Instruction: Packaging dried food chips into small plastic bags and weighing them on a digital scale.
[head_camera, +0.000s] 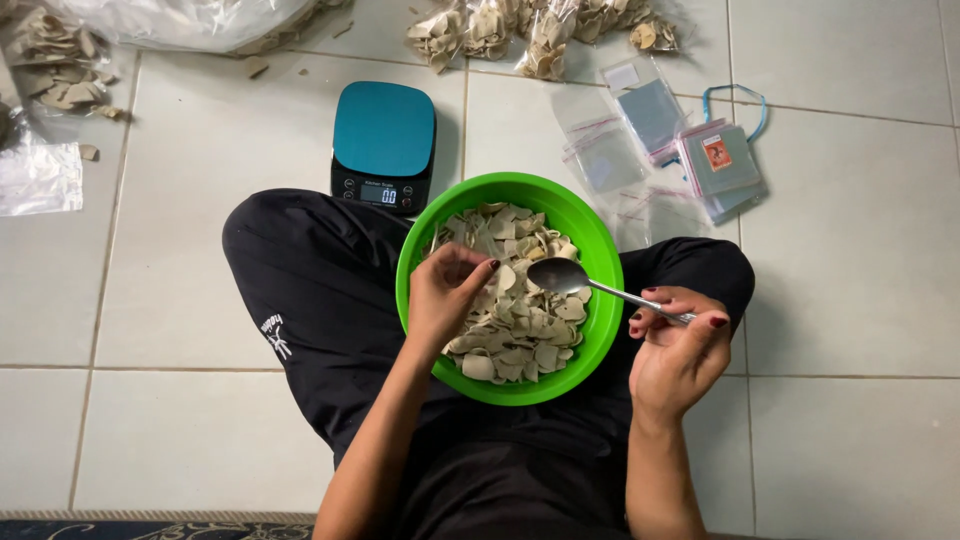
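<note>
Dried chips (515, 320) heaped in green bowl (585, 225), held on the lap above the tiled floor (200, 300) | left hand (445, 295) grip pinched on chips | right hand (680, 350) grip closed on metal spoon (562, 276) | scale (384, 145) and empty zip bags (640, 140) lie beyond | risk judged: unsteadied bowl could be tipped, chips spilled.

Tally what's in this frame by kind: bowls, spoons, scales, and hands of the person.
Green bowl of pale chips: 1
Metal spoon, in the right hand: 1
Teal kitchen scale: 1
Hands, counting the left hand in the chips: 2
Total: 5
</note>
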